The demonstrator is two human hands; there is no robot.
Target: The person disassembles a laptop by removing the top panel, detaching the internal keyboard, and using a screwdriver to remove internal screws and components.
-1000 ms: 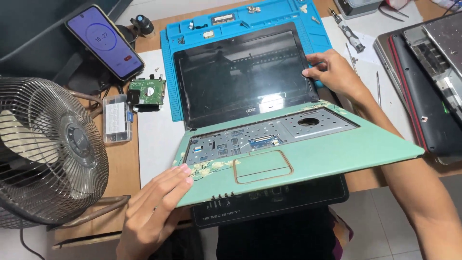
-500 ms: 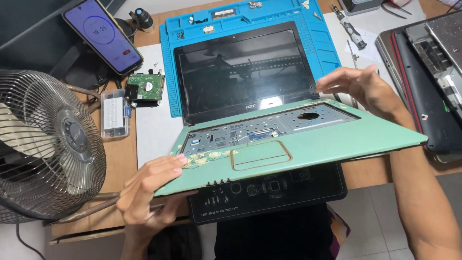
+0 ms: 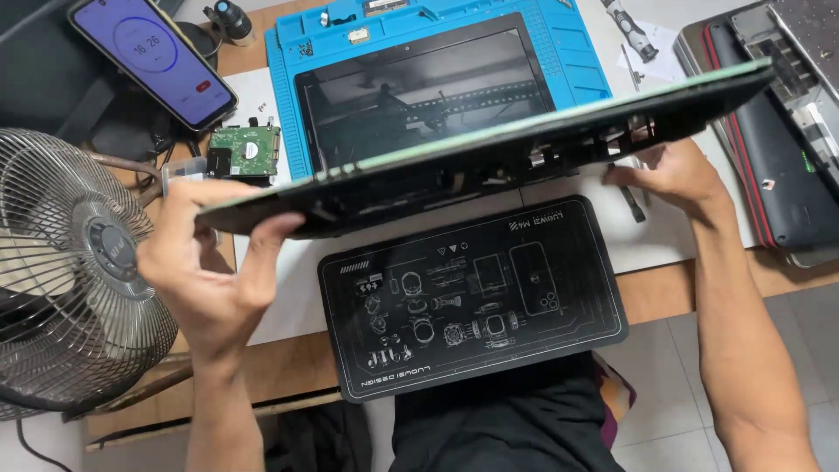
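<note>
I hold a green laptop palm-rest cover (image 3: 489,162) lifted off the desk and tipped edge-on toward me, so its dark underside shows. My left hand (image 3: 205,267) grips its left end, thumb below and fingers over the edge. My right hand (image 3: 669,173) supports the right part from underneath, with the fingertips hidden behind the cover. Behind it the laptop screen panel (image 3: 419,83) lies flat on a blue work mat (image 3: 577,61). Below the cover is a black mat with white diagrams (image 3: 472,301).
A metal fan (image 3: 65,280) stands at the left. A phone with a lit screen (image 3: 153,57) leans at the top left, with a bare hard drive (image 3: 247,150) beside it. Another dismantled laptop (image 3: 786,149) lies at the right, and a screwdriver (image 3: 631,28) at the top.
The cover has been raised and tipped from lying nearly flat to edge-on, exposing the black mat beneath. My left hand moved up with its left end and my right hand went under it.
</note>
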